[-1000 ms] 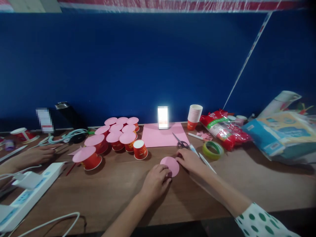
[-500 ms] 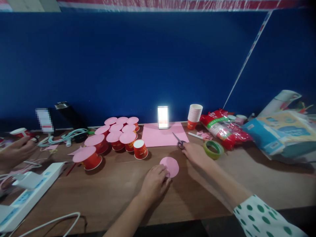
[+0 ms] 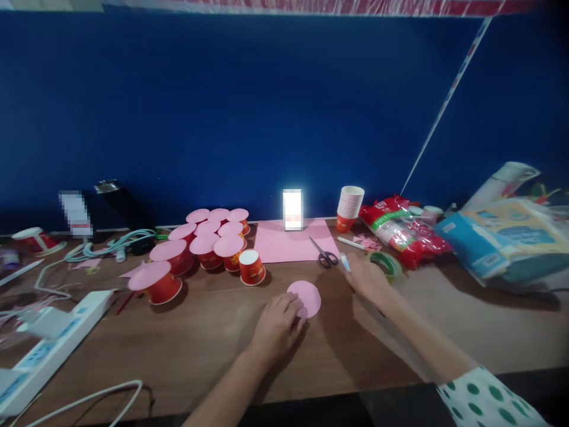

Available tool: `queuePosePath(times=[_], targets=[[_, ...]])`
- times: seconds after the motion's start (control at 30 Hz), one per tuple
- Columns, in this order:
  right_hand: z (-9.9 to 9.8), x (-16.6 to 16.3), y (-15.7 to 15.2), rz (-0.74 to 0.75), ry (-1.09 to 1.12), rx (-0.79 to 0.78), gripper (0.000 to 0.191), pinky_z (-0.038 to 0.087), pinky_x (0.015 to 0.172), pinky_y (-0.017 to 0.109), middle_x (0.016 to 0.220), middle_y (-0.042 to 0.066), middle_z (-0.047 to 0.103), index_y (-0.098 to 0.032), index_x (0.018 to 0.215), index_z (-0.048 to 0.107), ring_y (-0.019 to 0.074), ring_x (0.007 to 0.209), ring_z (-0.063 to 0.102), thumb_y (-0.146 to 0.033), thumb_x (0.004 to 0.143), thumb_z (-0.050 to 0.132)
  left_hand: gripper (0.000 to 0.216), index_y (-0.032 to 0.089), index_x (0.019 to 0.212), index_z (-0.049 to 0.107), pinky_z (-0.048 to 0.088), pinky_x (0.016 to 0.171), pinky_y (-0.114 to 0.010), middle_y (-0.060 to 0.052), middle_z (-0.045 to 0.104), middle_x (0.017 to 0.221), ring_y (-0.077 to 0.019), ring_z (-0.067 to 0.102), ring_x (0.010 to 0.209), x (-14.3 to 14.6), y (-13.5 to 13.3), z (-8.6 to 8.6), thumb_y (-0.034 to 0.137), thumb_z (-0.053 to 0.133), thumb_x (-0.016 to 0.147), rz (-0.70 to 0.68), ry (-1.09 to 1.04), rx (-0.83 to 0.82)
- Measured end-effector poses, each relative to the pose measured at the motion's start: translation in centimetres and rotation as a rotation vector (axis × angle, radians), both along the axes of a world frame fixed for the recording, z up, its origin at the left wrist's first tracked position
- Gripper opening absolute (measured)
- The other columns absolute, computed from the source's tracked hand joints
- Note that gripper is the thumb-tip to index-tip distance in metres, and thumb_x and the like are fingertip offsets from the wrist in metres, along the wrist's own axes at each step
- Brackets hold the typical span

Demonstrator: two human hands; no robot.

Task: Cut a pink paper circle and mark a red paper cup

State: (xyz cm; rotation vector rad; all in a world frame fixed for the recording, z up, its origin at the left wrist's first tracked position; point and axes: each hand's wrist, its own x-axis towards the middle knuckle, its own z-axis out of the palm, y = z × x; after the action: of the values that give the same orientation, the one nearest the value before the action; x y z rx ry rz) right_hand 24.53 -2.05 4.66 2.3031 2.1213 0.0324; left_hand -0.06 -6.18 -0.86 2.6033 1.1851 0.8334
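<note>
My left hand [image 3: 276,325] rests on the table with bent fingers closed on the left edge of a pink paper circle [image 3: 307,298]. My right hand [image 3: 367,277] is closed round a small white-and-blue tube [image 3: 345,262]; most of the tube is hidden by the fingers. Dark-handled scissors [image 3: 325,256] lie just left of that hand, partly over a pink paper sheet [image 3: 288,249]. A bare red paper cup [image 3: 252,268] stands upside down left of the circle. Behind it are several red cups topped with pink circles [image 3: 229,245]. Green tape [image 3: 387,264] lies behind my right wrist.
A lit phone [image 3: 293,209] stands at the back by a blue wall. To the right are stacked cups [image 3: 349,207], a red cup package [image 3: 398,228] and a blue-yellow pack [image 3: 511,237]. A power strip [image 3: 57,350] and cables lie left.
My right hand has left the scissors and moved right, and now has the tube in it. My left hand stays on the circle. Another person's hand at far left has gone from view.
</note>
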Motion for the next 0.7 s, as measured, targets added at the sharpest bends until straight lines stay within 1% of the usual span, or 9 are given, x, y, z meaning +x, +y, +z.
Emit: queuePosePath(times=[0.07,0.17,0.23,0.3,0.33,0.43,0.5,0.6,0.7], targets=[[1.0,-0.8,-1.5,0.003,0.154,0.046,0.023,0.038,0.064,0.026,0.093,0.012,0.065,-0.015,0.104,0.051,0.0218,0.08,0.062,-0.02,0.083,0.044,0.03,0.021,0.111,0.055,0.042,0.091,-0.04,-0.011,0.056,0.118,-0.0233,0.05,0.108,0.0,0.0,0.5,0.023,0.047,0.082,0.02,0.001,0.053],[2.7,-2.5,-5.2,0.27,0.443,0.019,0.024,0.039,0.07,0.025,0.094,0.006,0.064,-0.02,0.104,0.052,0.0172,0.081,0.059,-0.018,0.082,0.042,0.043,0.018,0.125,0.043,0.039,0.095,-0.042,-0.013,0.049,0.126,-0.0255,0.045,0.115,0.1,-0.5,1.9,0.025,0.047,0.083,0.042,0.023,0.121],[3.6,-3.7,-8.0,0.444,0.532,-0.036,0.024,0.039,0.075,0.026,0.097,0.005,0.063,-0.021,0.102,0.053,0.0171,0.085,0.057,-0.017,0.082,0.04,0.045,0.017,0.126,0.041,0.043,0.089,-0.041,-0.014,0.053,0.121,-0.0259,0.049,0.11,0.1,-1.6,2.8,0.022,0.047,0.082,0.01,0.088,0.117],[4.1,-4.7,-10.5,0.516,0.522,-0.143,0.025,0.04,0.074,0.027,0.099,0.005,0.062,-0.022,0.103,0.054,0.0176,0.085,0.057,-0.018,0.082,0.041,0.033,0.021,0.113,0.051,0.048,0.073,-0.033,-0.007,0.064,0.095,-0.0204,0.059,0.084,0.1,-3.1,3.2,0.015,0.046,0.081,-0.091,0.186,0.05],[4.2,-5.0,-11.5,0.505,0.487,-0.181,0.026,0.04,0.074,0.028,0.098,0.004,0.062,-0.023,0.103,0.054,0.0179,0.083,0.057,-0.017,0.082,0.04,0.027,0.022,0.105,0.054,0.048,0.067,-0.031,-0.004,0.065,0.083,-0.0186,0.059,0.073,0.0,-3.9,3.3,0.014,0.047,0.081,-0.103,0.209,0.029],[3.8,-5.8,-13.3,0.558,0.378,-0.298,0.021,0.04,0.064,0.028,0.091,0.006,0.064,-0.021,0.095,0.058,0.0191,0.073,0.059,-0.02,0.076,0.049,0.023,0.021,0.102,0.054,0.047,0.062,-0.029,-0.005,0.065,0.08,-0.0188,0.06,0.069,-0.5,-6.2,3.1,0.023,0.052,0.08,-0.142,0.19,0.062],[3.6,-6.2,-13.8,0.562,0.354,-0.31,0.02,0.039,0.061,0.028,0.09,0.006,0.065,-0.021,0.092,0.06,0.0199,0.072,0.06,-0.018,0.074,0.052,0.014,0.021,0.089,0.055,0.044,0.052,-0.026,-0.003,0.063,0.071,-0.0175,0.058,0.06,-0.8,-7.2,2.9,0.029,0.054,0.078,-0.199,0.177,0.068],[3.7,-6.8,-13.9,0.556,0.315,-0.305,0.018,0.038,0.057,0.027,0.091,0.005,0.066,-0.022,0.091,0.06,0.0207,0.07,0.062,-0.027,0.074,0.059,0.007,0.02,0.078,0.051,0.041,0.047,-0.026,-0.002,0.061,0.064,-0.017,0.057,0.054,-1.1,-7.7,2.8,0.027,0.052,0.079,-0.182,0.158,0.108],[3.9,-7.3,-13.6,0.583,0.308,-0.303,0.018,0.038,0.055,0.026,0.088,0.005,0.068,-0.022,0.09,0.059,0.0206,0.069,0.064,-0.032,0.074,0.062,0.005,0.02,0.078,0.05,0.042,0.049,-0.026,-0.002,0.061,0.066,-0.0172,0.058,0.057,-1.1,-7.5,3.0,0.025,0.051,0.08,-0.155,0.165,0.111]])
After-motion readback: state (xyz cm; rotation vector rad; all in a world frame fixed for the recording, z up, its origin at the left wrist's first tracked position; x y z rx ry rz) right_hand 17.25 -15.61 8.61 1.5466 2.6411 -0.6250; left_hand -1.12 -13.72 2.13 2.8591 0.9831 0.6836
